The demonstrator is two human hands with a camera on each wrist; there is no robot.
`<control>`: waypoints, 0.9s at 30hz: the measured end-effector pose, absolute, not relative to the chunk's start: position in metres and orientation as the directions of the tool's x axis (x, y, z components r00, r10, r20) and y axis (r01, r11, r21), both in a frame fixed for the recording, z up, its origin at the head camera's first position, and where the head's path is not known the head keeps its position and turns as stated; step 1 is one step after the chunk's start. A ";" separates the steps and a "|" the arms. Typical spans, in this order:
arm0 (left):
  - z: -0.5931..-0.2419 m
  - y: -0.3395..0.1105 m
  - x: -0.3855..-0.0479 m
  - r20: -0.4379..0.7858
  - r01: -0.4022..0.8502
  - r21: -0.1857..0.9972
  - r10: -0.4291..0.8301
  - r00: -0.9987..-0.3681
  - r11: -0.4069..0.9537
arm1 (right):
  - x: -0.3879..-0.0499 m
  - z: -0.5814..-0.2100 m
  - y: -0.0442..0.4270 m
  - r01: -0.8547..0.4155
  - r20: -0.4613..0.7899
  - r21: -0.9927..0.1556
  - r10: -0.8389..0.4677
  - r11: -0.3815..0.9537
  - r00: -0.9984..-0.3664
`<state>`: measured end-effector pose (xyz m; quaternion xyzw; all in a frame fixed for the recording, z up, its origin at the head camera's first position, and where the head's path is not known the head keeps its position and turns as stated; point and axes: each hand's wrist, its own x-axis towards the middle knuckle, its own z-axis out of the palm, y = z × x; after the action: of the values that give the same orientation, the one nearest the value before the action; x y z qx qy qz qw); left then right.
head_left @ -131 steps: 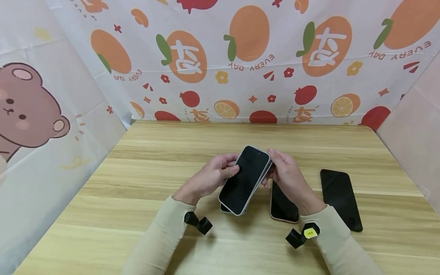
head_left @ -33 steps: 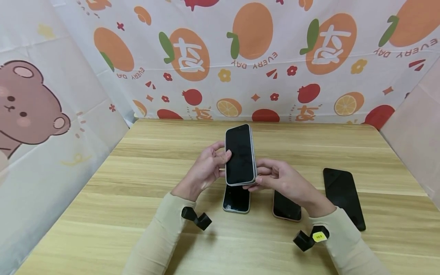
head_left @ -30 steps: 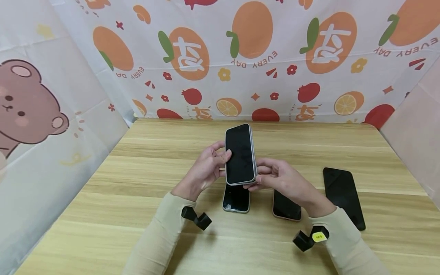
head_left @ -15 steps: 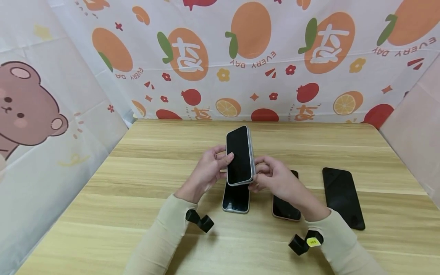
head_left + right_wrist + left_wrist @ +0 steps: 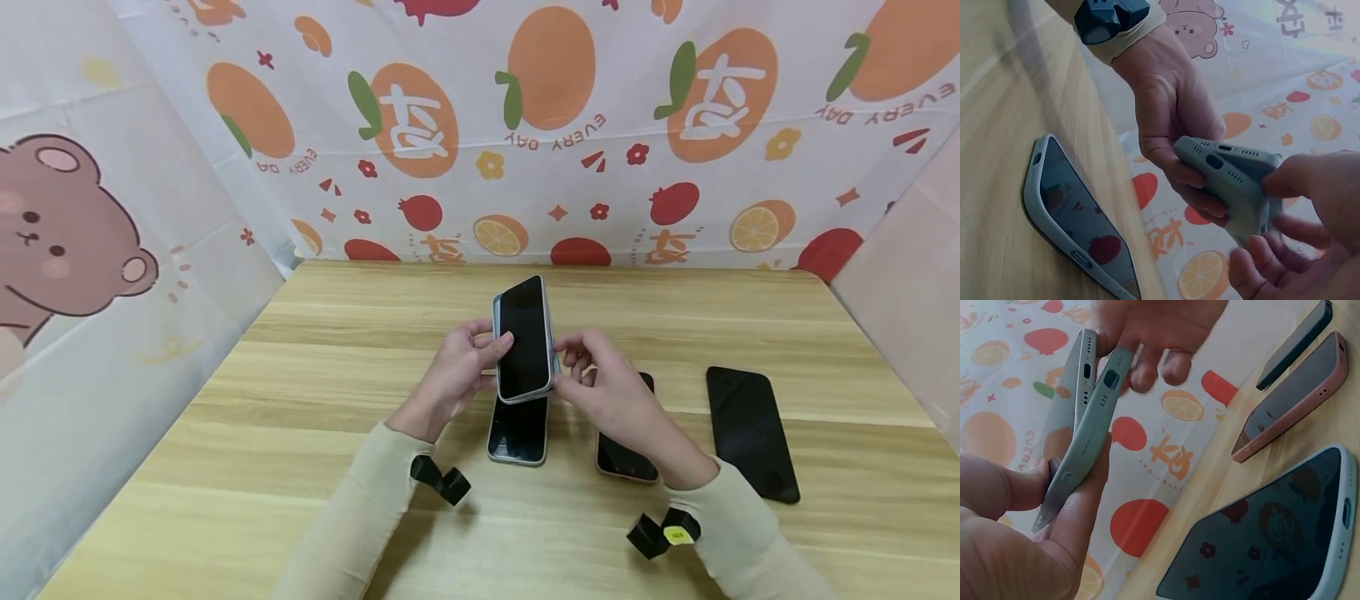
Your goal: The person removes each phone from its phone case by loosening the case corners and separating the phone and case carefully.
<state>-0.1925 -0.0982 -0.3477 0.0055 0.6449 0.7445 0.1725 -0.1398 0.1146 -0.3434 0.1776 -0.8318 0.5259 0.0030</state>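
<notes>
Above the table my left hand [image 5: 457, 367] holds a smartphone [image 5: 525, 337] and its pale blue-green case [image 5: 497, 312], thumb on the dark screen and fingers behind. Phone and case are partly apart: in the left wrist view a wedge-shaped gap opens between the phone's end [image 5: 1086, 365] and the case [image 5: 1094, 415], while their far parts stay together. My right hand [image 5: 611, 392] pinches at the lower right corner, its thumb at the case's edge in the right wrist view; its exact hold is blurred. Beneath them a second phone [image 5: 517, 435] in a pale case lies screen up, partly covered.
A phone with a pink case [image 5: 624, 460] lies under my right forearm. Farther right is a larger black phone [image 5: 752, 433]. Fruit-printed cloth [image 5: 551, 75] hangs behind the wooden table [image 5: 300, 392], and a bear-printed cloth [image 5: 60, 225] at left.
My right hand has gone from the phone's upper right corner to its lower right one. The held phone stands more upright and farther back. Lately the case's left edge has come into sight.
</notes>
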 end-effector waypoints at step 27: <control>-0.358 -0.091 -0.195 -0.204 -0.204 0.979 0.076 -0.976 0.004 | -0.148 -0.346 0.110 -0.035 -0.037 -0.978 -0.340 0.205 -0.940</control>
<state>-0.1948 -0.0910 -0.3578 -0.0457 0.7017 0.7040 0.0994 -0.1483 0.1104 -0.3457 0.1223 -0.7665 0.6184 -0.1229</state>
